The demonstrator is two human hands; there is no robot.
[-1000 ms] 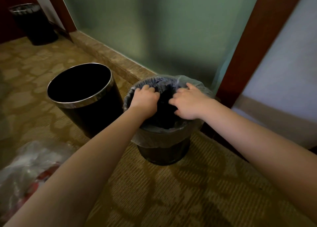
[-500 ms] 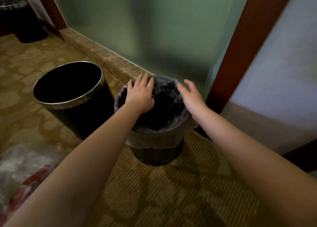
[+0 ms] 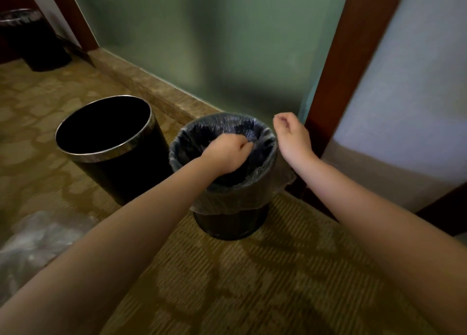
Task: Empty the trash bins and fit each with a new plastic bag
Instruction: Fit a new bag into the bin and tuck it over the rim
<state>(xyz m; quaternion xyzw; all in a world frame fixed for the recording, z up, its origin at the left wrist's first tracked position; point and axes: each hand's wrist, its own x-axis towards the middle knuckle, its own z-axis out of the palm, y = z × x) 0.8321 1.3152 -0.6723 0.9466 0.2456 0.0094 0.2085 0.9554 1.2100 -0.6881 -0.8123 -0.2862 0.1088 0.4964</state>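
"Head view: where does the lined bin (image 3: 228,224) stand, and how is its bag?"

"On the carpet (image 3: 252,284), close to the wooden door frame (image 3: 341,69). The clear liner (image 3: 227,200) is folded over its rim and hangs as a skirt outside."

"And the hands?"

"Half a second ago both lay flat on the film. Now the left hand (image 3: 227,152) is down in the mouth, fingers curled and seemingly pinching the liner's inner wall. The right hand (image 3: 290,137) has lifted off and hovers just beside the rim, loosely curled, with nothing in it."

"Meaning?"

"Probably the pressing-down is finished and this is a last tuck; this bin looks nearly done."

"What is next?"

"The unlined bin (image 3: 101,155), steel-rimmed and bare inside, stands just left of it, almost touching. A third bin (image 3: 32,39) sits well apart at the far left and seems to carry a liner."

"Is there room to work?"

"It is tight behind and to the right, with the stone sill (image 3: 151,87) and the frame. Open carpet lies in front; a crumpled plastic bag (image 3: 38,238) lies near the left forearm."
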